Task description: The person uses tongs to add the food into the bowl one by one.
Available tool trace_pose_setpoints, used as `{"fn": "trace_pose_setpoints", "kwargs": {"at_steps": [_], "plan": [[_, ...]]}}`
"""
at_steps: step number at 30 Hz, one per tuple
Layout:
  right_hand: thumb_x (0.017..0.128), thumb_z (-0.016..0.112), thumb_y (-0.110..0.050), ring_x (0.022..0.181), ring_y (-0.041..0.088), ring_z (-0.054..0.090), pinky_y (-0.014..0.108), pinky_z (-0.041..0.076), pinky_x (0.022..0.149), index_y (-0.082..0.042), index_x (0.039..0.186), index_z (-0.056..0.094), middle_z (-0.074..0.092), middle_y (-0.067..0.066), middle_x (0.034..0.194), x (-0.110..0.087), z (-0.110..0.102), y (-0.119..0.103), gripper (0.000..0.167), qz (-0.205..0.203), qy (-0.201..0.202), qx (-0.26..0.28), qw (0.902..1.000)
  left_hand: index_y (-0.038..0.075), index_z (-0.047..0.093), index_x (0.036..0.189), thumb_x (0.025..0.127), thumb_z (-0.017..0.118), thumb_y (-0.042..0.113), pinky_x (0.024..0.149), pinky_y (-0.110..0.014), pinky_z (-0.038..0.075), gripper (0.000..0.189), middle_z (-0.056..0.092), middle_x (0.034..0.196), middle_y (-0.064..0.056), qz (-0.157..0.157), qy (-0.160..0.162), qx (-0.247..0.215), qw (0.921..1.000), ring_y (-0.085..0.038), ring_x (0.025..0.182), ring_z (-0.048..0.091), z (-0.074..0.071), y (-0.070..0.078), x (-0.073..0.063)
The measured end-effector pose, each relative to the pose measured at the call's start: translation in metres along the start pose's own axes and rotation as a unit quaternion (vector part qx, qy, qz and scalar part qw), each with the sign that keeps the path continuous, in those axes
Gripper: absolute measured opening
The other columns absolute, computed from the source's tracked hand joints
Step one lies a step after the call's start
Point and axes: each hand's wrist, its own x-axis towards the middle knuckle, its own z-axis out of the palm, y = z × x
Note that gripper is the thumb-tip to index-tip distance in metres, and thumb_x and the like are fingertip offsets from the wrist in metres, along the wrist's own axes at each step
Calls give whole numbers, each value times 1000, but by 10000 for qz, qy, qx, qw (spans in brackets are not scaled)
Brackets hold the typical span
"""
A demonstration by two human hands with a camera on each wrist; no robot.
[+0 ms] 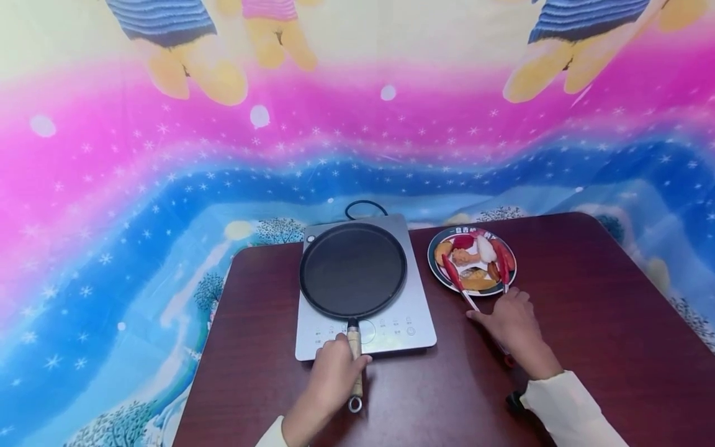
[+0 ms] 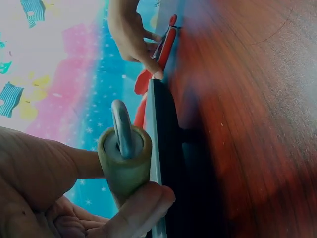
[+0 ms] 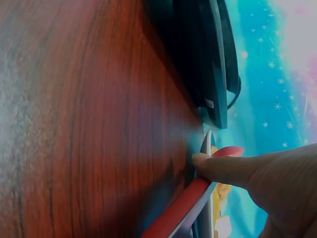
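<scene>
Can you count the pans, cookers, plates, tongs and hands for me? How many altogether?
Pan: 1
Cooker: 1
Plate: 1
Tongs: 1 pair
Hands: 2 (left hand, right hand)
Total: 6, counting the tongs as one

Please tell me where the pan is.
In the head view, the pan sits on the cooker, left of the plate, its handle in the left hand.

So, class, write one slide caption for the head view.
Left hand grips the pan handle; right hand holds tongs over a plate of food.
</scene>
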Motion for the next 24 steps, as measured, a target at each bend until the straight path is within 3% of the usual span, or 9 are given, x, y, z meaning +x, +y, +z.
{"fn": "trace_pose_setpoints", "kwargs": {"at_steps": [5, 10, 18, 24], "plan": [[81, 79, -59, 98, 47, 48, 59, 57, 85, 29, 131, 29, 40, 41, 116, 4, 4, -3, 112, 73, 52, -15, 10000, -10, 63, 92, 81, 86, 21, 55, -37, 53, 41, 59, 68, -12, 149, 112, 294, 9994, -26, 60, 63, 1, 3, 0], [80, 81, -56, 97, 47, 49, 60, 56, 86, 27, 129, 28, 39, 39, 113, 6, 9, -3, 110, 251, 49, -1, 9997, -10, 65, 89, 83, 85, 22, 56, -36, 54, 38, 61, 70, -11, 255, 22, 421, 9988, -25, 61, 64, 3, 3, 3], [80, 82, -51, 97, 50, 53, 62, 54, 87, 27, 125, 33, 43, 41, 111, 8, 13, 1, 102, 237, 210, 36, 9995, -5, 66, 77, 83, 82, 12, 56, -35, 54, 24, 65, 72, -15, 253, -54, 311, 9992, -26, 62, 66, 3, 4, 7], [82, 82, -40, 98, 52, 52, 62, 53, 83, 24, 119, 35, 46, 41, 106, 4, 11, 4, 88, 96, 509, 49, 9986, -6, 65, 79, 83, 79, 11, 53, -32, 52, 23, 63, 71, -14, 170, -110, 124, 9997, -22, 59, 62, 2, 3, 6]]}}
